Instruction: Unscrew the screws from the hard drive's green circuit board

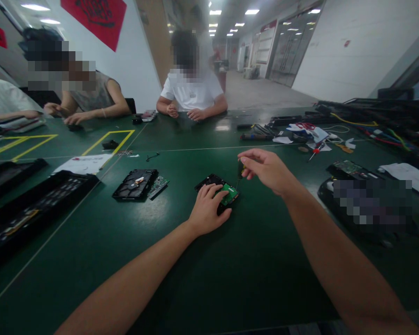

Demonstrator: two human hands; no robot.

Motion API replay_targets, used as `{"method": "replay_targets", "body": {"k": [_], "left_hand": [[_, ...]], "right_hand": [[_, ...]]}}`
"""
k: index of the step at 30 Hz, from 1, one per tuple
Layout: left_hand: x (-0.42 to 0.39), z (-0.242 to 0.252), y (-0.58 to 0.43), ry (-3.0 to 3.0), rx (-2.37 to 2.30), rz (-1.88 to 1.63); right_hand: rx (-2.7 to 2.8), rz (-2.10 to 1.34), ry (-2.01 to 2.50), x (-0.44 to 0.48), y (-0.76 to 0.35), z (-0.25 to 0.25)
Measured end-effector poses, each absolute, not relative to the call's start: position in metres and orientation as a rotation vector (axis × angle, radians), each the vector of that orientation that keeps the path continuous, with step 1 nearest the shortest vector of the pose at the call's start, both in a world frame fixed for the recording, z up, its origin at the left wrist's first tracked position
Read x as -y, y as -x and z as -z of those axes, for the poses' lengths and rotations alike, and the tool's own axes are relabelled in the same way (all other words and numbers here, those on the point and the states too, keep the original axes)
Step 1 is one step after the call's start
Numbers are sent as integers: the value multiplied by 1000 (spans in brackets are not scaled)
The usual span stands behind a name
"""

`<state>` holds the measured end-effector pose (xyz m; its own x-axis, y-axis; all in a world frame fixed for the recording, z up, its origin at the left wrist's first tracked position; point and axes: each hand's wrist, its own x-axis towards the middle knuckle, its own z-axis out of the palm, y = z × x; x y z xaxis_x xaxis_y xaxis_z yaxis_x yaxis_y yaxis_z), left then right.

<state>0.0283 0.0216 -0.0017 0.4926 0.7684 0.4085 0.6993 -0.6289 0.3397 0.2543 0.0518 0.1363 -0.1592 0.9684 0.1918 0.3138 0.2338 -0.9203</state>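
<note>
A hard drive (232, 195) with a green circuit board facing up lies on the green table. Fingers spread across its top and thumb at its near edge, my left hand (206, 209) grips it against the tabletop; part of the drive is hidden beneath. My right hand (265, 168) pinches the dark handle of a screwdriver (240, 169). Its thin shaft points down to the drive's right side, though I cannot tell whether the tip sits in a screw. To the left lies a second hard drive (134, 184), with a loose circuit board (158, 187) against its right edge.
Long black casings (38, 211) lie at left, near a white paper (80, 164). On the right are a red-handled screwdriver (316, 151), cables (387, 132) and a blurred dark object (370, 204). Several people sit across the table, one in a white shirt (192, 93).
</note>
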Motion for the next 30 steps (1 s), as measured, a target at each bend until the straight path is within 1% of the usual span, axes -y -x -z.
{"method": "replay_targets", "body": {"k": [8,19,22,26,30], "left_hand": [[-21,4,-30,-2611,-1282,-813],[-25,4,-29,-2513,-1259,-852],[-26,0,-27,-2342,-1210,-1028],[-34,-6,-21,-1862,-1270,-1404],[-34,-11,-22,-1469,-1252,-1545]], "right_hand": [[1676,-834,1311,-50,-254,-136],[1641,-887,1300,-50,-254,-138],[1641,-889,1287,-50,-254,-139],[1653,-880,1296,-51,-255,-139],[1648,-888,1286,-51,-256,-138]]}}
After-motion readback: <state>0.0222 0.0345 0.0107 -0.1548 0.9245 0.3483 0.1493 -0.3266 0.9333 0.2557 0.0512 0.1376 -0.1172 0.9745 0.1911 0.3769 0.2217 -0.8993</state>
